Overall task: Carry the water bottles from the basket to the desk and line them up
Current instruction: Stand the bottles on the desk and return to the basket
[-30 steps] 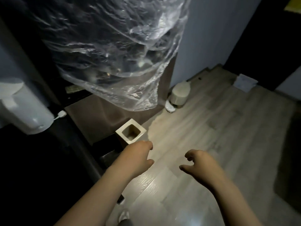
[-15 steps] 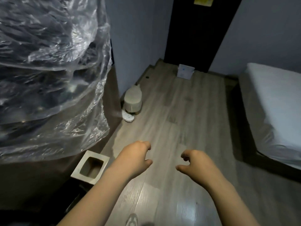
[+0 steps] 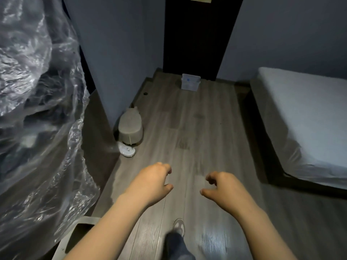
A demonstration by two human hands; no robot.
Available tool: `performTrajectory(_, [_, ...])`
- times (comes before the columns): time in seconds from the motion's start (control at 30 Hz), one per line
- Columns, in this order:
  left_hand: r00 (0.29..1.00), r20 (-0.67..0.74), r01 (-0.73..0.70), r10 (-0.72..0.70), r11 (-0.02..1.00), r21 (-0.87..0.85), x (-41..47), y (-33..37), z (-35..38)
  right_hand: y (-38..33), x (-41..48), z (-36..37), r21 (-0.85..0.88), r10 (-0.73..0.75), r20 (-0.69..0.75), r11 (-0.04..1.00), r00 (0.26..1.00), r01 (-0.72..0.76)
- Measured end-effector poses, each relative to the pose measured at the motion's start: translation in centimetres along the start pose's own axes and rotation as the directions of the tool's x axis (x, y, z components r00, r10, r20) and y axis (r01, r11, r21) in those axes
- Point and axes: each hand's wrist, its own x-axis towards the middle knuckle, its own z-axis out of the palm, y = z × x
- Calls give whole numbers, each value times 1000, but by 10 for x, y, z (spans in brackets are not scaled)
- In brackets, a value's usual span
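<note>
Water bottles lie outside this view, so I cannot tell where they are. Far left of the pale round bin (image 3: 130,128), crumpled clear plastic sheeting (image 3: 37,109) drapes over dark shapes, and a square pale container (image 3: 80,233) sits at the bottom edge. Just in front of the bin lies a small white disc (image 3: 127,150). Right of the bin and nearer the camera, the left hand (image 3: 150,182) and right hand (image 3: 225,188) hang apart over the wooden floor (image 3: 206,128), palms down, fingers loosely curled, holding nothing. Beyond them a translucent box (image 3: 190,82) stands at the dark door (image 3: 197,34). Far right of the bin is a bed (image 3: 300,119) with a white mattress.
</note>
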Motion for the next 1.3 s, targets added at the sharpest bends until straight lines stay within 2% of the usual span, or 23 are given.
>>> performTrajectory(0.6, [999, -30, 35, -34, 999, 34, 291, 8, -72, 25, 276, -131, -21, -55, 8, 998, 998, 55])
performTrajectory(0.9, [1000, -30, 3, -4, 1000, -21, 434, -33, -108, 12, 425, -167, -45, -17, 29, 999, 999, 18])
performTrajectory(1.07, [999, -33, -28, 27, 1000, -11, 523, -66, -150, -19, 512, -193, -67, -30, -40, 997, 999, 27])
performTrajectory(1.3, [999, -10, -40, 40, 999, -9, 628, -102, -191, -52, 616, -224, -63, -29, -41, 998, 999, 26])
